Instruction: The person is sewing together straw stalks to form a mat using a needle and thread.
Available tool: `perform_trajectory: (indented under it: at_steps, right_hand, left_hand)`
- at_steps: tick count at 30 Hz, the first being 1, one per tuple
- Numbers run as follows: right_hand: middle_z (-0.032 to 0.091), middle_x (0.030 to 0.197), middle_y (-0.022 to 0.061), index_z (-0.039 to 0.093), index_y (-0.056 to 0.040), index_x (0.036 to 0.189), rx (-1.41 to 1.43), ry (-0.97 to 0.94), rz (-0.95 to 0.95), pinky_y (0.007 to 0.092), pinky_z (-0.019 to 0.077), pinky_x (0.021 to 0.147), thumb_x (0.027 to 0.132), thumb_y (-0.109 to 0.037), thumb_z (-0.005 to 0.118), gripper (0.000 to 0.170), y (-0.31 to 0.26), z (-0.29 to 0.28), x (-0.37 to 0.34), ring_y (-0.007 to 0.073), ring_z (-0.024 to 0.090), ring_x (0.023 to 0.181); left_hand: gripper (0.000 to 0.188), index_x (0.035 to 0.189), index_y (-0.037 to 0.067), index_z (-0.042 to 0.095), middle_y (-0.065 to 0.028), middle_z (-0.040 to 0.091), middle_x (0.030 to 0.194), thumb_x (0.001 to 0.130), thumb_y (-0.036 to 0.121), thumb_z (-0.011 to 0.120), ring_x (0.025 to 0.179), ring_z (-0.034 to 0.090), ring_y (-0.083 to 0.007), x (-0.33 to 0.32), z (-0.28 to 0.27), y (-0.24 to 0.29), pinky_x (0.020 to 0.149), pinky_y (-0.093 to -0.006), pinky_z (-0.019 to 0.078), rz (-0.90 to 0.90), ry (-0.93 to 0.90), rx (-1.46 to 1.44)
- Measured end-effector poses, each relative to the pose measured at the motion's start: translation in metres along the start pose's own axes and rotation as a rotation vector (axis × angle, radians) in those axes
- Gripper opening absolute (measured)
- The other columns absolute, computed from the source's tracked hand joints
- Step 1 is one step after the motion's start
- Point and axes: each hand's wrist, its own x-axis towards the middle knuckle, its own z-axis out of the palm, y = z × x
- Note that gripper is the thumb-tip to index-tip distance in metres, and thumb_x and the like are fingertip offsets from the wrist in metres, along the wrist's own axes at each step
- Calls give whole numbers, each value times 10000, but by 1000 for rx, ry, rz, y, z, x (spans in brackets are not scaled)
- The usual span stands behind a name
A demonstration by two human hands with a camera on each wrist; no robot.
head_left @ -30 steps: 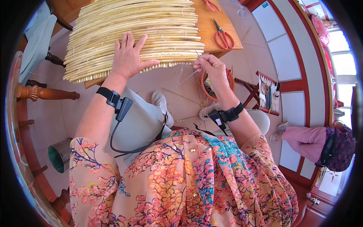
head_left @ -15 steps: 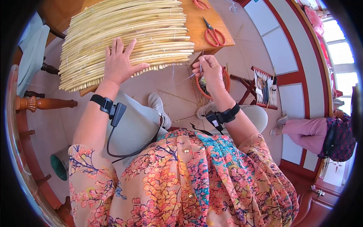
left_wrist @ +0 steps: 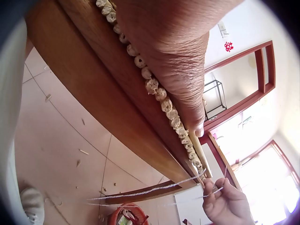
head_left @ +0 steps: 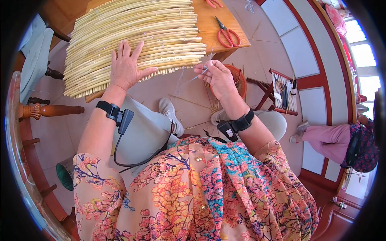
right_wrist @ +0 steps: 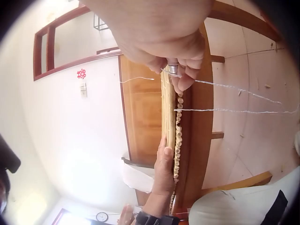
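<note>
A mat of pale stalks (head_left: 161, 28), stitched with short lengths of white string, lies on a wooden table. My left hand (head_left: 126, 68) rests on its near part, fingers spread and thumb along the near edge. Beside the mat's near right corner, my right hand (head_left: 219, 78) pinches a thin white string (head_left: 189, 81) between thumb and fingers. In the right wrist view a ring (right_wrist: 173, 70) shows on that hand, close over the stalk ends. The string (left_wrist: 145, 191) makes a long loop from the mat's edge back to the right hand (left_wrist: 227, 201).
Red-handled scissors (head_left: 228, 38) and red-handled pliers (head_left: 214, 3) lie on the table (head_left: 209, 26). Below stands an orange bucket (head_left: 243, 86). A folding stool (head_left: 284, 94) with things on it is at the right, and another person (head_left: 333, 140) is farther right.
The right hand drew away from the mat's corner, then came back left toward its near edge, string still pinched. The left hand stays on the mat. The head view shifted slightly.
</note>
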Motion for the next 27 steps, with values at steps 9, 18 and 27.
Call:
perform_trajectory:
  at_steps: [9,18,27]
  right_hand:
    - [583,695,18,536,-76,898,-553,24,-47,195,442,529,898,-171,507,99,-29,-3,-13,72,549,598]
    - [577,626,114,543,-61,822,-1667,-279,-876,361,465,470,791,-81,505,53,-51,20,-4,254,589,551]
    - [575,678,156,557,-38,744,-1753,-261,-627,413,471,593,783,-130,502,114,-49,50,-8,341,570,644]
  left_hand:
    - [875,1341,179,360,-285,351,1297,669,725,485,1245,283,-410,-2,1,-1,990,-547,235,-20,-10,-33]
    - [940,1334,180,373,-275,344,1310,636,810,392,1259,273,-403,-2,2,-2,1010,-539,220,-36,-13,-34]
    - [919,1346,194,353,-277,299,1343,641,776,451,1273,252,-401,-2,0,-2,1020,-532,205,-63,-42,-56]
